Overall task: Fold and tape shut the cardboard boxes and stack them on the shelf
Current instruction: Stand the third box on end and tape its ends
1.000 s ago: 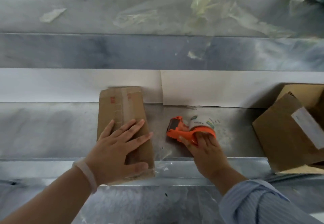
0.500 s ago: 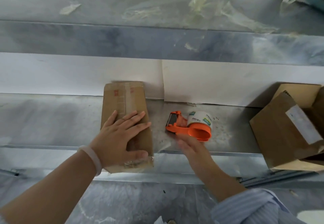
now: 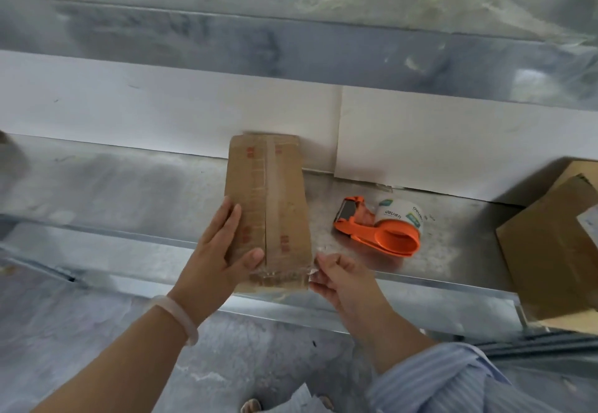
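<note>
The cardboard box (image 3: 284, 192) lies flat on the metal shelf (image 3: 129, 186), its far end against the white back panel and its near end at the front edge. The left hand (image 3: 216, 257) rests on its left half, fingers straight. At the near right corner the right hand (image 3: 343, 280) curls its fingers, pinching the clear tape (image 3: 278, 275). Just right lies an orange tape dispenser (image 3: 382, 234), and further right, more boxes (image 3: 550, 251).
</note>
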Motion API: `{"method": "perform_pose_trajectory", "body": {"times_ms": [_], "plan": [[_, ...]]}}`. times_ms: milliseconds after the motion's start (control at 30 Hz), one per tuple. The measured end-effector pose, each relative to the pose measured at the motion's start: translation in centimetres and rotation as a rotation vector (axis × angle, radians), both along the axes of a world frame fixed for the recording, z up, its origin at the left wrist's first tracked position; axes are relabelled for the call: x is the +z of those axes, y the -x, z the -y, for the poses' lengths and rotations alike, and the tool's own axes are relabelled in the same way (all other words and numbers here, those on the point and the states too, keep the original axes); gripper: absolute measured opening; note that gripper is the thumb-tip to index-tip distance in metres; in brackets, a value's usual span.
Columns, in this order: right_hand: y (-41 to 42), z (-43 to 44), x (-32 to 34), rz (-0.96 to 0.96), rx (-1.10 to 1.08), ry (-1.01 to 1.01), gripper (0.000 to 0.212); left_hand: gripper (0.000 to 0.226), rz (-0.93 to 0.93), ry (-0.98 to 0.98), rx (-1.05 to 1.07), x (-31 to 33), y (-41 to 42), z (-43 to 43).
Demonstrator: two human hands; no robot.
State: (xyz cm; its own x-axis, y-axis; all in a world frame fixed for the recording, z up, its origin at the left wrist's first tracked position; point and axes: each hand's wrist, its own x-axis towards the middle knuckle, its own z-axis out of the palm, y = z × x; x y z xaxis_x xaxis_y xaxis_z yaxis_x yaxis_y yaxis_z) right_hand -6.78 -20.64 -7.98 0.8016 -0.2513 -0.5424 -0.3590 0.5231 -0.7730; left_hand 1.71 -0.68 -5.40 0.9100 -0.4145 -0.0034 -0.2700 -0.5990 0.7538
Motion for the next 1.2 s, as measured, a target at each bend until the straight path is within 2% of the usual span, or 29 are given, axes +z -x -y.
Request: {"method": "perform_pose_trajectory", "body": {"times_ms": [133, 167, 233, 267, 367, 533, 567, 633, 700, 767, 800, 900, 1067, 1200], "plan": [[-0.6, -1.5, -1.3, 0.023, -0.148, -0.056, 0.011, 0.079, -0.015, 0.052, 0.051, -0.7, -0.2, 0.5], [-0.8, -1.8, -1.7, 0.000, -0.176, -0.034, 0.017, 0.079, -0.016, 0.046, 0.046, -0.8, -0.3, 0.4], [-0.9, -2.3, -2.4, -0.055, -0.161, 0.050, 0.041, 0.079, -0.016, 0.047, 0.029, -1.0, -0.4, 0.2], [-0.9, -2.6, -2.6, -0.079, -0.132, 0.096, 0.041, 0.079, -0.019, 0.053, 0.022, -1.1, -0.4, 0.2], [-1.2, -3.3, -2.9, -0.105, -0.096, 0.230, 0.015, 0.077, -0.027, 0.089, 0.006, -1.1, -0.4, 0.2], [-1.5, -1.4, -3.2, -0.108, -0.025, 0.465, 0.026, 0.054, -0.120, 0.257, 0.012, -0.6, -0.4, 0.3], [-1.2, -0.7, -3.1, -0.050, -0.035, 0.566, 0.028, 0.051, -0.081, 0.239, 0.035, -0.4, -0.5, 0.1], [-0.3, 0.4, -2.2, 0.211, -0.014, 0.901, 0.036, 0.053, 0.196, 0.116, 0.022, -0.2, -0.7, -0.4], [-0.1, 0.6, -0.5, 0.484, 0.129, 1.244, 0.047, 0.059, 0.473, -0.020, -0.143, -0.5, -1.0, -0.9], [-0.9, 0.3, 0.4, 0.663, 0.317, 1.542, 0.052, 0.059, 0.622, -0.148, -0.291, -1.2, -1.4, -1.1], [-1.5, 0.2, 0.1, 0.719, 0.376, 1.630, 0.052, 0.058, 0.674, -0.190, -0.322, -1.5, -1.5, -1.0], [-2.6, 0.7, -1.1, 0.815, 0.440, 1.666, 0.044, 0.055, 0.753, -0.228, -0.363, -2.4, -2.1, -1.2], [-3.0, 2.2, -0.7, 0.847, 0.568, 1.614, 0.045, 0.059, 0.727, -0.193, -0.482, -2.4, -3.5, -2.9], [-2.2, 1.8, -1.1, 0.751, 0.562, 1.528, 0.055, 0.071, 0.559, -0.045, -0.326, -3.4, -2.4, -3.1]]}}
